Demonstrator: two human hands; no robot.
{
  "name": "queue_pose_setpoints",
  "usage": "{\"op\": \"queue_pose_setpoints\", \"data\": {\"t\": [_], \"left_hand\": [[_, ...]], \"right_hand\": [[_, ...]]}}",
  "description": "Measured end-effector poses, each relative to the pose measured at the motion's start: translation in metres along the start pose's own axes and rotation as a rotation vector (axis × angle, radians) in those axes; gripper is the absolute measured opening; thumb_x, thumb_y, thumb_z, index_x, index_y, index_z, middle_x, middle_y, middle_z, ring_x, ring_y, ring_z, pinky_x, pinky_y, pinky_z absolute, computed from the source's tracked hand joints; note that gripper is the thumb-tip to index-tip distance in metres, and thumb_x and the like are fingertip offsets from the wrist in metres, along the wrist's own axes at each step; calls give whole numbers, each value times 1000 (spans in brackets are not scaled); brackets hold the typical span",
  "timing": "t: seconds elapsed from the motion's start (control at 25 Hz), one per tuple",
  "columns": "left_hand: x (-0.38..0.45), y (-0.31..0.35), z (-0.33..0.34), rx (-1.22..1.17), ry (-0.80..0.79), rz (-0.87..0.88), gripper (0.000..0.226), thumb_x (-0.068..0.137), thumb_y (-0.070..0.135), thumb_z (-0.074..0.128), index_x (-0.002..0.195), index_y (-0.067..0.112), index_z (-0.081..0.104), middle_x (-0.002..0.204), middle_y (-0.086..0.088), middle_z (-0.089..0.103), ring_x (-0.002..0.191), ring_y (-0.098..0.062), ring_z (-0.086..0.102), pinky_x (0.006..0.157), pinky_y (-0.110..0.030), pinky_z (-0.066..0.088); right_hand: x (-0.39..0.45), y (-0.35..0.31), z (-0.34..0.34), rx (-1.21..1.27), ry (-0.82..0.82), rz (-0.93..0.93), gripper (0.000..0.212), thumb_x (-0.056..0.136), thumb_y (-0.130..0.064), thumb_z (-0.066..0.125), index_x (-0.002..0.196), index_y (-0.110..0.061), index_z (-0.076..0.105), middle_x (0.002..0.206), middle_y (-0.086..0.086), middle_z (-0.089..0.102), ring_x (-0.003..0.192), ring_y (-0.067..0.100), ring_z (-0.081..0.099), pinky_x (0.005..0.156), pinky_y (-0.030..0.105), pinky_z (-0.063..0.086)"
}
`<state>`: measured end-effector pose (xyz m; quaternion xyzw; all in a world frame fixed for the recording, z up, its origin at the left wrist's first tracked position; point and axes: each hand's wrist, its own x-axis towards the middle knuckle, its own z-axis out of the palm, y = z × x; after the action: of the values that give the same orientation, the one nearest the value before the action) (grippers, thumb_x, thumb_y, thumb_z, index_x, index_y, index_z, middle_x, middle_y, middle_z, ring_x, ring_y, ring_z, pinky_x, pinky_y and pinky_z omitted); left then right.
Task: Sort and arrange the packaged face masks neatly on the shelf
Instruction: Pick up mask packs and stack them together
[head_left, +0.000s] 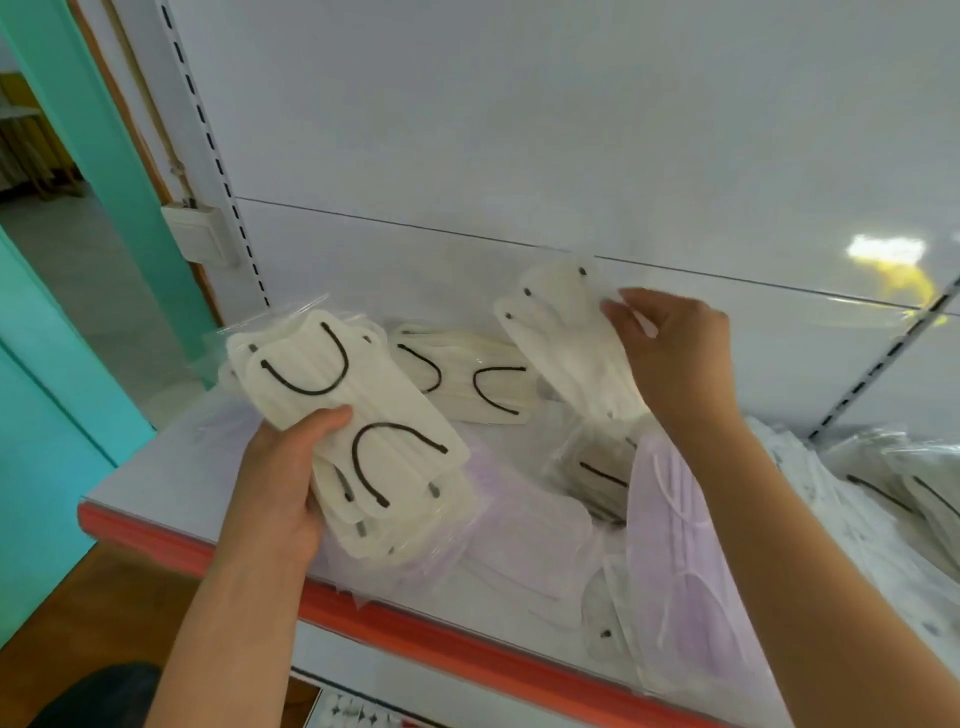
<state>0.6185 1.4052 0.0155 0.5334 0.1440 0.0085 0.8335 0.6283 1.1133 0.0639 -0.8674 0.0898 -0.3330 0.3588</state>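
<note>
Sorting appears at an early stage: the left hand (280, 467) clamps a stack of cream masks (353, 415) above the shelf (171, 467), and the right hand (670, 343) pinches another cream pack (566, 343) held up behind it. One cream pack (467, 379) lies flat at the back, while lilac packs (670, 540) and further packs at right (883, 483) lie loose and overlapping, crowding the placing area.

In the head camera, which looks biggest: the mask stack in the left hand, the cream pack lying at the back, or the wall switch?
1. Mask stack, though it is nearest the camera.
2. Cream pack.
3. Wall switch.
</note>
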Motion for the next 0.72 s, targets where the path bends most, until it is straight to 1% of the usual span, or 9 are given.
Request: {"op": "queue_pose_setpoints", "data": {"t": [0.08,0.12,0.24,0.32,0.36,0.44,0.52,0.6,0.72], "left_hand": [[-4,-1,6,36,-34,-7,37,89,4,67,121,22,67,104,1,79,91,-17,76,72,-35,58],[-5,-2,8,52,-50,-12,36,89,4,67,121,21,67,103,0,79,91,-18,76,71,-35,57],[-9,-4,11,75,-95,-53,36,89,6,67,123,18,67,106,-4,78,99,-25,75,77,-39,57],[-13,-5,12,77,-138,-95,34,89,7,66,122,17,68,108,-5,78,100,-27,74,81,-41,57],[-16,-6,14,80,-159,-114,33,90,7,65,121,17,68,108,-6,78,100,-27,75,82,-41,56],[-21,-6,17,84,-195,-137,31,90,8,64,120,16,69,108,-8,78,95,-25,76,79,-39,56],[-25,-5,19,76,-220,-149,29,91,9,62,118,15,70,106,-8,78,90,-23,77,76,-38,55],[-28,-4,21,47,-233,-156,28,92,9,60,118,14,71,105,-8,78,91,-24,77,76,-38,55],[-31,-2,22,7,-256,-151,26,95,16,59,118,16,71,107,-8,78,94,-24,76,79,-40,55]], "right_hand": [[-2,-14,-7,43,-24,-169,30,100,-27,57,127,-19,67,128,-5,65,119,7,58,100,15,42],[-6,-15,-7,16,-10,-261,29,100,-27,56,126,-20,68,130,-6,64,118,9,56,99,17,42],[-18,-20,-13,-82,112,-347,22,99,-31,58,101,-19,75,105,-8,65,72,9,52,66,30,46],[-24,-29,-21,6,107,-395,16,97,-25,62,95,-18,76,94,-15,62,59,3,52,58,26,44],[-29,-32,-24,94,54,-428,14,95,-16,63,99,-18,77,98,-15,65,64,-1,58,61,20,45],[-43,-36,-21,212,-147,-475,36,89,5,59,110,-18,76,120,-10,67,96,-2,67,79,15,51],[-59,-31,-10,263,-370,-491,46,85,14,57,111,-18,76,136,-7,60,123,1,58,100,16,46],[-71,-20,1,312,-498,-468,44,86,13,58,107,-20,78,142,-8,56,131,1,50,107,17,40],[-79,-9,14,339,-616,-426,44,89,11,57,104,-25,78,150,-14,46,140,7,41,112,31,40]]}}
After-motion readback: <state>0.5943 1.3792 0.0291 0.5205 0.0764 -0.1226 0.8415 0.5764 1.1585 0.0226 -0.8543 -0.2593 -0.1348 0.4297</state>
